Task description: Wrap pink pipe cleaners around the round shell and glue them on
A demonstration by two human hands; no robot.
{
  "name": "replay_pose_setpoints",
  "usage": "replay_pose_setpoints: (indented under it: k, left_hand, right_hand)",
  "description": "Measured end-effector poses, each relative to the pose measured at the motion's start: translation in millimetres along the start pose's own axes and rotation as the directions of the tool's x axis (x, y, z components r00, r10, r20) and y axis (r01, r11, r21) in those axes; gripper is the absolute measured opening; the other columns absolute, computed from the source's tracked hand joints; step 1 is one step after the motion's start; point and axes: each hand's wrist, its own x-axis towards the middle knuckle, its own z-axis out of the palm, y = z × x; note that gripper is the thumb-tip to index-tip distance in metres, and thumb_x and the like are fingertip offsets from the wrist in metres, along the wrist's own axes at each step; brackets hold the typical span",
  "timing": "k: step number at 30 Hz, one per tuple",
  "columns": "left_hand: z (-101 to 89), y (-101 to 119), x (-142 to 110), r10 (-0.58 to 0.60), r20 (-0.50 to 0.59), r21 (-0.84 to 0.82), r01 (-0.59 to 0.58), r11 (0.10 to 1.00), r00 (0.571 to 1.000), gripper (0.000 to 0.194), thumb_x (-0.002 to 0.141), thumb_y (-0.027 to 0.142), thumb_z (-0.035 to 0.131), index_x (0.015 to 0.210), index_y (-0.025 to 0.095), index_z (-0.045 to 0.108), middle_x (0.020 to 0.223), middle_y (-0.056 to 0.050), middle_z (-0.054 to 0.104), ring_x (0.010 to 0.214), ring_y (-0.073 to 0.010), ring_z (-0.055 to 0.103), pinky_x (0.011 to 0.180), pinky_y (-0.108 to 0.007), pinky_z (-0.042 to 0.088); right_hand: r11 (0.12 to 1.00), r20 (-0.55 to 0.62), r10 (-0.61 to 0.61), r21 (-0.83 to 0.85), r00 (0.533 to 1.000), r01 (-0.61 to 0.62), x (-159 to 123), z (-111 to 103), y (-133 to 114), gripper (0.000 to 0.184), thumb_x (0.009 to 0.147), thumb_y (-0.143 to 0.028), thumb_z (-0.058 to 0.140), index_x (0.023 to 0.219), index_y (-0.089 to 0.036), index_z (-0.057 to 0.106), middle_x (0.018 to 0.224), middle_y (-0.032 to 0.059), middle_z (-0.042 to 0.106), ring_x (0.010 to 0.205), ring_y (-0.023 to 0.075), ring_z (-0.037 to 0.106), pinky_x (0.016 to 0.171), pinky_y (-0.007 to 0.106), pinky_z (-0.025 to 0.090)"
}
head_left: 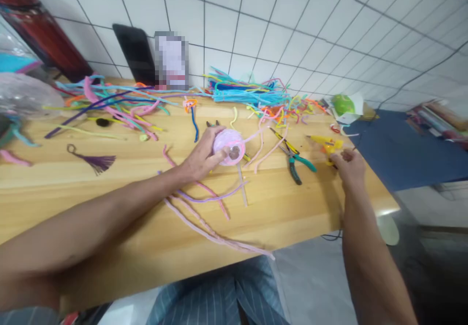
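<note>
My left hand [204, 155] is wrapped round the side of a lilac-and-pink ball of pipe cleaners [228, 142], thumb across its front near a round greyish opening. One pale strand sticks out to the upper right of the ball and another hangs below it. At the right, my right hand [349, 166] has its fingers closed at the handle of a yellow glue gun [331, 143], whose nozzle points left. Between the hands lie green-handled pliers [294, 165] and a yellow-and-black cutter [287, 142]. Loose pink pipe cleaners [199, 216] lie in front of the ball.
Several coloured pipe cleaners [120, 105] are strewn at the back left, beside a blue bundle [248, 93]. A purple tassel [95, 160] lies at left. A black phone [135, 54] leans on the tiled wall. The wooden table's right edge [383, 193] is near my right hand.
</note>
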Motion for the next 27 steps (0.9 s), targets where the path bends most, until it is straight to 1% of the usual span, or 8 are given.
replay_pose_setpoints:
  k: [2, 6, 11, 14, 16, 19, 23, 27]
  left_hand:
    - [0.1, 1.2, 0.3, 0.007, -0.004, 0.001, -0.007, 1.0, 1.0, 0.066, 0.101, 0.063, 0.056, 0.146, 0.016, 0.045, 0.143, -0.017, 0.056, 0.135, -0.0306, 0.056, 0.121, -0.048, 0.045]
    - [0.4, 2.6, 1.3, 0.038, 0.008, 0.003, -0.038, 0.999, 0.999, 0.063, 0.103, 0.059, 0.054, 0.146, 0.014, 0.045, 0.142, -0.018, 0.056, 0.134, -0.0302, 0.056, 0.121, -0.049, 0.045]
    - [1.4, -0.4, 2.2, 0.042, -0.011, -0.003, -0.042, 0.999, 0.999, 0.063, 0.1, 0.059, 0.056, 0.145, 0.015, 0.047, 0.142, -0.017, 0.056, 0.136, -0.0313, 0.055, 0.122, -0.049, 0.044]
    - [2.1, -2.2, 2.6, 0.058, 0.003, 0.01, -0.058, 0.998, 0.998, 0.061, 0.098, 0.051, 0.058, 0.146, 0.015, 0.045, 0.141, -0.018, 0.056, 0.136, -0.0328, 0.055, 0.121, -0.052, 0.045]
    - [2.4, -2.2, 3.0, 0.059, 0.014, 0.021, -0.059, 0.998, 0.998, 0.06, 0.098, 0.046, 0.058, 0.146, 0.014, 0.044, 0.14, -0.018, 0.056, 0.134, -0.0335, 0.056, 0.119, -0.053, 0.046]
    - [2.8, -1.9, 3.5, 0.066, 0.014, 0.028, -0.067, 0.997, 0.998, 0.059, 0.097, 0.042, 0.057, 0.147, 0.013, 0.043, 0.14, -0.018, 0.056, 0.133, -0.0332, 0.056, 0.119, -0.052, 0.046]
    - [2.8, -3.4, 3.0, 0.089, 0.009, 0.027, -0.09, 0.996, 0.996, 0.058, 0.096, 0.038, 0.058, 0.147, 0.013, 0.043, 0.14, -0.018, 0.055, 0.134, -0.0329, 0.055, 0.12, -0.053, 0.045]
    - [3.4, -5.7, 2.7, 0.105, -0.005, 0.027, -0.105, 0.994, 0.994, 0.058, 0.097, 0.04, 0.058, 0.146, 0.013, 0.043, 0.138, -0.018, 0.056, 0.132, -0.0326, 0.056, 0.118, -0.053, 0.047]
  right_hand:
    - [0.987, 0.118, 0.154, -0.063, 0.981, -0.148, 3.3, 5.6, 3.3, 0.045, 0.062, 0.001, 0.088, 0.042, -0.024, 0.057, 0.035, -0.0075, 0.047, 0.035, 0.0073, 0.039, 0.044, 0.031, 0.027]
    - [0.913, 0.261, 0.398, -0.206, 0.88, -0.352, 6.7, 8.0, 0.1, 0.05, 0.058, 0.007, 0.087, 0.033, -0.022, 0.056, 0.027, -0.006, 0.039, 0.029, 0.0044, 0.029, 0.041, 0.034, 0.018]
    - [0.867, 0.351, 0.497, -0.244, 0.794, -0.435, 9.4, 5.8, -24.8, 0.032, 0.064, 0.003, 0.085, 0.044, -0.017, 0.07, 0.035, -0.0009, 0.053, 0.032, 0.0068, 0.04, 0.042, 0.033, 0.02]
    - [0.892, 0.384, 0.453, -0.176, 0.805, -0.417, 4.4, -1.0, -55.2, 0.02, 0.07, -0.005, 0.086, 0.057, -0.018, 0.077, 0.051, 0.0024, 0.067, 0.042, 0.0084, 0.05, 0.045, 0.03, 0.03]
    - [0.916, 0.419, 0.394, -0.105, 0.818, -0.388, -6.3, -5.9, -81.3, 0.008, 0.075, -0.017, 0.087, 0.08, -0.021, 0.084, 0.075, 0.0047, 0.078, 0.058, 0.0114, 0.062, 0.053, 0.028, 0.041]
    - [0.944, 0.511, 0.232, 0.089, 0.828, -0.319, -30.6, -7.0, -123.5, 0.019, 0.077, -0.027, 0.086, 0.095, -0.022, 0.082, 0.107, 0.0077, 0.082, 0.084, 0.0178, 0.071, 0.074, 0.03, 0.055]
    - [0.931, 0.639, 0.124, 0.19, 0.759, -0.312, -61.2, 9.4, -168.2, 0.026, 0.071, -0.041, 0.091, 0.085, -0.023, 0.078, 0.083, 0.0032, 0.078, 0.073, 0.02, 0.068, 0.07, 0.035, 0.058]
    - [0.961, 0.743, 0.018, 0.173, 0.669, -0.218, -77.0, 35.5, -187.2, 0.025, 0.078, -0.045, 0.089, 0.091, -0.025, 0.078, 0.09, 0.0024, 0.079, 0.081, 0.0221, 0.071, 0.075, 0.036, 0.06]
